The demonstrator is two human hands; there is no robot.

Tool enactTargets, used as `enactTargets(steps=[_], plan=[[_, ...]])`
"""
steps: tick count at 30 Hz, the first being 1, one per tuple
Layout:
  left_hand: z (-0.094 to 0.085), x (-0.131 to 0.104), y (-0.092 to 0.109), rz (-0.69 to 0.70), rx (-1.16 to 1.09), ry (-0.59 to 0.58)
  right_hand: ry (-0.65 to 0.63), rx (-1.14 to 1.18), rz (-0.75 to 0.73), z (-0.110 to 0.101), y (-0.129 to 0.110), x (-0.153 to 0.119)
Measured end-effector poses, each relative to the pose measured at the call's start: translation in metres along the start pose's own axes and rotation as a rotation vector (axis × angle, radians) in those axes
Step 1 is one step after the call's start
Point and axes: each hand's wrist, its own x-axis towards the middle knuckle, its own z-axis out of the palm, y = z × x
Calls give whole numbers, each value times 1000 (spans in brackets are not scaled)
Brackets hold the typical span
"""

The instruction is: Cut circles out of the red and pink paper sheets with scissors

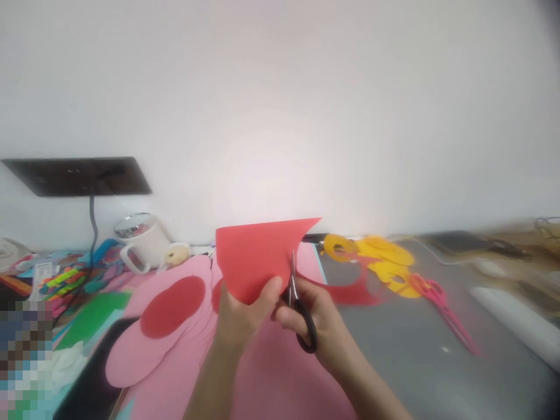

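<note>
A sheet of red paper (258, 251) stands up in my left hand (245, 312), thumb on its near face. My right hand (312, 309) is closed around black-handled scissors (310, 329), whose blades point up against the sheet's curved right edge. A curved red strip (350, 293) trails off to the right, blurred; whether it still joins the sheet is hidden behind my right hand. Left of my hands, a red paper oval (172, 306) lies on overlapping pink paper ovals (135, 359). Beneath my hands is a large pink sheet (280, 373).
Yellow paper cutouts (387, 251) and pink scissors (450, 318) lie on the grey surface (394, 361) at right. On the left stand a white mug (146, 242), coloured craft items (65, 283), a green sheet (94, 315) and a black flat object (94, 373). The wall rises behind.
</note>
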Motion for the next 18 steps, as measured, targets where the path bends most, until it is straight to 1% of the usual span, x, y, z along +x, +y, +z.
enactTargets(steps=[4,8,14,18], plan=[[-1,0,2,-29,48,5,12,-13,32,0,-2,-1],[-2,0,2,-48,45,-17,23,-12,46,0,-2,-2],[-3,3,-9,-11,29,41,36,-6,68,2,-4,-2],[-4,3,-8,-13,10,9,34,10,81,2,-6,-2]])
